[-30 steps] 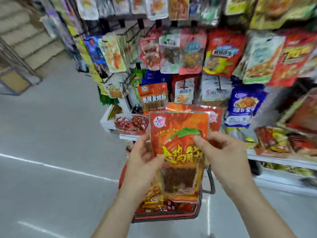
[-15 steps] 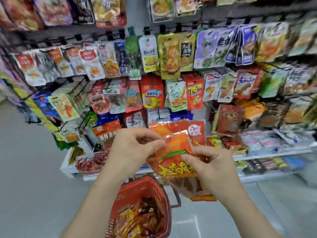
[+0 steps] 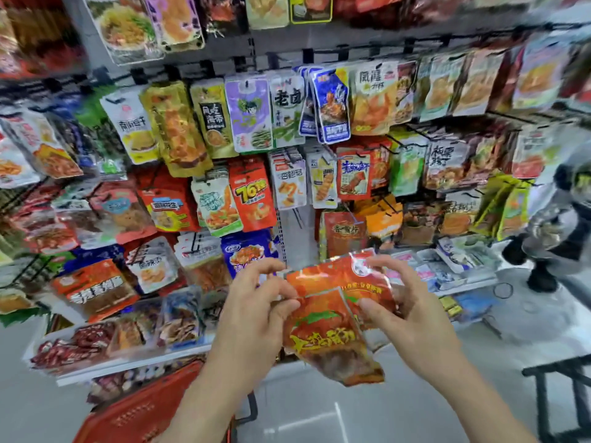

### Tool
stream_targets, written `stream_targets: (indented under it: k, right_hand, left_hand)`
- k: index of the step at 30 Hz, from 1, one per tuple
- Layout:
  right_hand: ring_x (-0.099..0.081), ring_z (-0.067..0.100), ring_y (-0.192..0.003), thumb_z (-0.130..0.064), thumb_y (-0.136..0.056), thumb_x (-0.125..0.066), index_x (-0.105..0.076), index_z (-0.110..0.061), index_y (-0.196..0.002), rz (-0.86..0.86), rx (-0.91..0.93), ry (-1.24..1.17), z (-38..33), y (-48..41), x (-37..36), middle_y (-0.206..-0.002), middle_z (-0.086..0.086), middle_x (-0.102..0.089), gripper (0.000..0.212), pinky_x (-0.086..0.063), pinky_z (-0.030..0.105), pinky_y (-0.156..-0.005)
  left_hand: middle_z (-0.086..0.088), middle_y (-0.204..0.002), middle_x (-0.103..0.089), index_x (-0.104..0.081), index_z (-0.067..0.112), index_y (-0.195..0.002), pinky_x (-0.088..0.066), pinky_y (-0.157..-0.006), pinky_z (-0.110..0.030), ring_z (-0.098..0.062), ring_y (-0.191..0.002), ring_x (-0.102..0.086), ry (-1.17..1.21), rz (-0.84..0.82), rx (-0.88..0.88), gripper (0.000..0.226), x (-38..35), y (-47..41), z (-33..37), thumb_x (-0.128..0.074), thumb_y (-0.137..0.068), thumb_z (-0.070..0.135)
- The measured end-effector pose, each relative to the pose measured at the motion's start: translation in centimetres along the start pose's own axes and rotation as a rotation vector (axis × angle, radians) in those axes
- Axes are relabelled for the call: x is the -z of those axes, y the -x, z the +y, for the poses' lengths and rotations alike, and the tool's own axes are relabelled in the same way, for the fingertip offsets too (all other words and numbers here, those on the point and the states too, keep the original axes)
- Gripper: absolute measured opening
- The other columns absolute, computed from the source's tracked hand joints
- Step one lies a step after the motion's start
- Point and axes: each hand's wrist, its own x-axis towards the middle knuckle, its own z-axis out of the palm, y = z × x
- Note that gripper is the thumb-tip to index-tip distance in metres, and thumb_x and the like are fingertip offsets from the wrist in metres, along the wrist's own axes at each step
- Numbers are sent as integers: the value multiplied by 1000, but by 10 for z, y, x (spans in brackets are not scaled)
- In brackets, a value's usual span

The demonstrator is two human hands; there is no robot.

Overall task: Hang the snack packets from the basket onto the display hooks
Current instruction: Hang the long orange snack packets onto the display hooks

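Slippage is the chief risk in the head view. Two orange snack packets (image 3: 339,302) are held overlapped in front of the stocked wall, above and to the right of the red basket (image 3: 144,410), which sits low at the left with its contents out of sight. The left hand (image 3: 256,311) pinches the upper left corner of the front packet (image 3: 326,334) between thumb and forefinger, its other fingers lifted and loosely bent. The right hand (image 3: 412,318) lays its thumb on the face of the pair and curls its fingers behind the top right corner of the rear packet (image 3: 335,276). Both grips look light and sit on glossy film. If the hands pull apart to separate the pair, one packet may slide free and drop to the floor (image 3: 319,420) or towards the basket.

Hanging is the second hazard. No hang hole can be made out on either packet, since glare covers the top edges, so threading may take more than one try. The display hooks (image 3: 308,55) are crowded, and the hanging packs (image 3: 252,193) touch edge to edge. Pushing a new packet in could knock a neighbour off onto the white shelf (image 3: 128,362) below. A wrong hook is also likely, because several red and orange packs hang near and the matching row cannot be told through the blur.
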Motion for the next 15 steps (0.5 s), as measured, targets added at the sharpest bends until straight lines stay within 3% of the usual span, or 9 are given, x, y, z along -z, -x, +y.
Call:
stream_targets:
  k: [2,4,6,8,10,15]
  right_hand:
    - [-71,21,-96,-25,-74,-72,-48,-55,-121,-46,-81,-128,15,-11,16,-118,13,-64,60,-58,30,-74]
    - [-71,25,-95,-22,-74,-74,-45,-54,-127,-84,-136,-198,29,-25,24,-115,15,-67,69,-59,34,-76]
    - [-71,25,-96,-13,-79,-74,-58,-46,-119,-130,-154,-192,40,-39,28,-106,10,-73,54,-58,42,-80]
    - [-71,27,-94,-1,-84,-69,-69,-24,-108,-113,-211,-165,50,-56,27,-99,8,-75,33,-58,51,-81]
    - [-71,32,-87,0,-84,-67,-70,-9,-104,-74,-322,-232,62,-76,25,-95,13,-75,22,-58,53,-79]
    - [-72,27,-87,-14,-85,-67,-70,-13,-100,-156,-478,-262,99,-132,15,-97,12,-75,16,-60,42,-74]
  left_hand:
    - [8,-128,-48,-59,22,-78,-29,-92,-8,1,-118,-40,4,-73,29,4,-15,-7,0,-57,-82,20]
    - [14,-122,-54,-57,25,-77,-35,-83,-10,2,-111,-48,31,-135,40,7,-25,-17,-1,-57,-82,20]
    - [22,-91,-62,-55,27,-79,-37,-69,-6,7,-85,-55,55,-161,56,8,-36,-27,-5,-59,-81,20]
    - [18,-76,-60,-55,28,-84,-39,-57,-12,2,-68,-53,51,-160,89,8,-47,-35,-11,-60,-81,23]
    - [16,-74,-59,-56,29,-85,-40,-55,-17,-2,-65,-53,40,-165,114,8,-59,-45,-23,-60,-82,24]
    - [18,-67,-55,-58,29,-82,-36,-57,-14,-5,-67,-52,6,-237,180,9,-93,-71,-65,-60,-88,23]
